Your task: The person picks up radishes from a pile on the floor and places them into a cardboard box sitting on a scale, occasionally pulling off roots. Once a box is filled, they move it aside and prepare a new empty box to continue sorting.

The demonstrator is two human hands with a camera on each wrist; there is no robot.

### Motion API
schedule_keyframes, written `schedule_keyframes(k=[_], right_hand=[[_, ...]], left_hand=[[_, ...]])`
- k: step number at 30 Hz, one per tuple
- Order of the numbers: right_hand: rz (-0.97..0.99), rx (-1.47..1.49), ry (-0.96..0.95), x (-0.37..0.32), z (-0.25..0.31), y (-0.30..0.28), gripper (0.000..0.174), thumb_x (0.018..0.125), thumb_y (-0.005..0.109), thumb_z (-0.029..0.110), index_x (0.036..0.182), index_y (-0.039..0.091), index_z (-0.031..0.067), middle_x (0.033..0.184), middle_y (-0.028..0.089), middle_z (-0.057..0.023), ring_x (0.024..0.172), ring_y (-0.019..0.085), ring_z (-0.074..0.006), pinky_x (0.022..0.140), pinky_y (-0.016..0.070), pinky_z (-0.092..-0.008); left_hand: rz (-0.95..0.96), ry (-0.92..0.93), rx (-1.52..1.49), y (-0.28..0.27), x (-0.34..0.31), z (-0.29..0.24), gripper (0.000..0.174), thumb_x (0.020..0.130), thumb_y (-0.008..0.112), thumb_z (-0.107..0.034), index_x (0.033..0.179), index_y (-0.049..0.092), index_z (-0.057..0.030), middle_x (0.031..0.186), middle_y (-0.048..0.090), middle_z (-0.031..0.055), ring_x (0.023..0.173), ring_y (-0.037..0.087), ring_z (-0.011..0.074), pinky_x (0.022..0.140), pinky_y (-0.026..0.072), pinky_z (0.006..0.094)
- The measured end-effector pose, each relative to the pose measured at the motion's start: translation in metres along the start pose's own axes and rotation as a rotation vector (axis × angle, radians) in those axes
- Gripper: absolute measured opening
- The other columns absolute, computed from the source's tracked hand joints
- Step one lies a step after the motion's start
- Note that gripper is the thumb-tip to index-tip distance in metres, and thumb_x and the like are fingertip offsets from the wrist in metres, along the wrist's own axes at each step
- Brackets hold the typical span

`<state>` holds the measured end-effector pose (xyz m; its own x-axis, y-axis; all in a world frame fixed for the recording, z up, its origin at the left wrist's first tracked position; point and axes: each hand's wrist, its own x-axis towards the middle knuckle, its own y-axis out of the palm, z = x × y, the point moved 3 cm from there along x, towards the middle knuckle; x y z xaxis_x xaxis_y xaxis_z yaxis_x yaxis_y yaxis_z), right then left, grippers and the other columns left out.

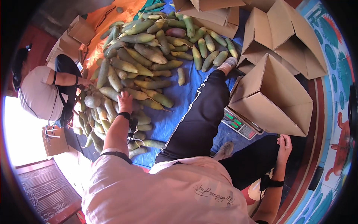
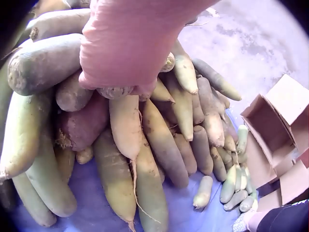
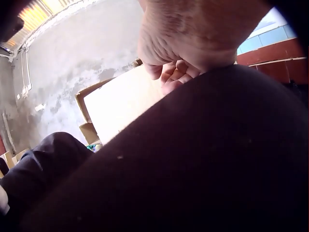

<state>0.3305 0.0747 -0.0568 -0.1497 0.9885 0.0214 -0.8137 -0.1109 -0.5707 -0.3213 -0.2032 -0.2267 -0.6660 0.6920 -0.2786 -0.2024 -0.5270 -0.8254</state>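
Large green radishes lie in a heap on a blue sheet. My left hand is on the near part of the heap, its fingers bent over a radish whose end shows beneath the palm; the fingertips are mostly hidden in the left wrist view. My right hand rests by the dark-clothed knee with fingers loosely curled and no object visible in it. Just beyond that hand, an open cardboard box stands tilted on a digital scale with lit green displays.
Another person crouches at the left, one hand at the heap's edge. More open cardboard boxes stand at the upper right. My outstretched leg lies between the heap and the scale. A patterned tiled wall borders the right side.
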Motion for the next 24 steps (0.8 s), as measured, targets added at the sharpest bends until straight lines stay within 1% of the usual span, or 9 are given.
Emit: schedule_keyframes(k=[2, 4, 6, 12, 14, 15, 17, 20, 24], right_hand=[[-0.011, 0.002, 0.013, -0.001, 0.000, 0.000, 0.013, 0.091, 0.053, 0.012, 0.093, 0.059, 0.0004, 0.078, 0.057, -0.0018, 0.069, 0.052, -0.0077, 0.065, 0.0436, -0.0209], [-0.012, 0.003, 0.013, 0.000, 0.000, 0.001, 0.012, 0.090, 0.055, 0.012, 0.092, 0.059, 0.0004, 0.078, 0.057, -0.0025, 0.070, 0.052, -0.0077, 0.065, 0.0439, -0.0209], [-0.013, -0.013, 0.013, 0.001, 0.002, 0.003, 0.012, 0.090, 0.055, 0.012, 0.091, 0.059, 0.0005, 0.078, 0.057, -0.0024, 0.070, 0.053, -0.0078, 0.065, 0.0439, -0.0210], [0.000, -0.028, -0.013, 0.003, 0.007, 0.008, 0.012, 0.090, 0.055, 0.011, 0.090, 0.059, 0.0004, 0.078, 0.057, -0.0024, 0.071, 0.053, -0.0081, 0.064, 0.0442, -0.0212], [0.005, -0.026, -0.033, 0.004, 0.007, 0.010, 0.011, 0.090, 0.055, 0.011, 0.090, 0.059, 0.0004, 0.078, 0.057, -0.0025, 0.071, 0.053, -0.0082, 0.064, 0.0443, -0.0212], [0.004, -0.018, -0.028, 0.005, 0.006, 0.010, 0.011, 0.089, 0.055, 0.011, 0.090, 0.059, 0.0005, 0.078, 0.057, -0.0025, 0.071, 0.053, -0.0081, 0.064, 0.0443, -0.0212], [0.007, -0.006, -0.026, 0.004, 0.004, 0.012, 0.011, 0.089, 0.056, 0.011, 0.090, 0.059, 0.0006, 0.078, 0.057, -0.0025, 0.071, 0.053, -0.0081, 0.064, 0.0443, -0.0212], [-0.002, 0.016, -0.030, 0.006, 0.004, 0.014, 0.011, 0.089, 0.056, 0.011, 0.090, 0.059, 0.0007, 0.078, 0.057, -0.0020, 0.071, 0.053, -0.0077, 0.064, 0.0443, -0.0212], [0.002, 0.016, -0.064, 0.003, 0.004, 0.015, 0.010, 0.088, 0.057, 0.011, 0.090, 0.060, 0.0010, 0.076, 0.057, -0.0010, 0.070, 0.053, -0.0071, 0.064, 0.0443, -0.0211]], left_hand=[[-0.100, 0.005, 0.001, 0.003, 0.001, -0.001, 0.042, 0.072, 0.063, -0.012, 0.113, 0.055, -0.0149, 0.119, 0.048, 0.0090, 0.120, 0.040, 0.0285, 0.091, 0.0409, 0.0435], [0.056, -0.002, 0.036, 0.007, 0.003, -0.003, 0.032, 0.083, 0.055, -0.015, 0.115, 0.053, -0.0140, 0.120, 0.050, 0.0082, 0.122, 0.040, 0.0318, 0.090, 0.0436, 0.0413], [0.043, 0.033, 0.061, 0.002, 0.002, -0.002, 0.032, 0.084, 0.054, -0.015, 0.115, 0.052, -0.0127, 0.117, 0.052, 0.0085, 0.121, 0.041, 0.0335, 0.087, 0.0469, 0.0387], [0.057, 0.057, -0.030, -0.017, -0.018, 0.012, 0.036, 0.077, 0.061, -0.011, 0.111, 0.051, -0.0126, 0.117, 0.051, 0.0078, 0.119, 0.043, 0.0335, 0.085, 0.0481, 0.0393], [-0.146, 0.053, -0.061, -0.017, -0.025, 0.019, 0.041, 0.071, 0.068, -0.012, 0.109, 0.050, -0.0113, 0.117, 0.051, 0.0078, 0.115, 0.046, 0.0338, 0.085, 0.0481, 0.0406], [-0.147, 0.049, -0.057, -0.014, -0.029, 0.022, 0.041, 0.071, 0.068, -0.012, 0.109, 0.050, -0.0113, 0.117, 0.051, 0.0078, 0.115, 0.046, 0.0338, 0.085, 0.0481, 0.0406], [-0.256, 0.051, -0.278, -0.054, -0.050, 0.020, 0.048, 0.068, 0.072, -0.017, 0.110, 0.049, -0.0100, 0.117, 0.051, 0.0083, 0.111, 0.048, 0.0321, 0.086, 0.0465, 0.0415], [-0.263, 0.022, -0.424, -0.078, -0.060, 0.016, 0.058, 0.067, 0.072, -0.017, 0.118, 0.046, -0.0083, 0.121, 0.051, 0.0092, 0.113, 0.047, 0.0296, 0.091, 0.0425, 0.0420], [-0.320, 0.031, -0.541, -0.089, -0.067, 0.015, 0.057, 0.067, 0.072, -0.018, 0.118, 0.048, -0.0065, 0.116, 0.054, 0.0126, 0.112, 0.048, 0.0315, 0.092, 0.0416, 0.0403]])
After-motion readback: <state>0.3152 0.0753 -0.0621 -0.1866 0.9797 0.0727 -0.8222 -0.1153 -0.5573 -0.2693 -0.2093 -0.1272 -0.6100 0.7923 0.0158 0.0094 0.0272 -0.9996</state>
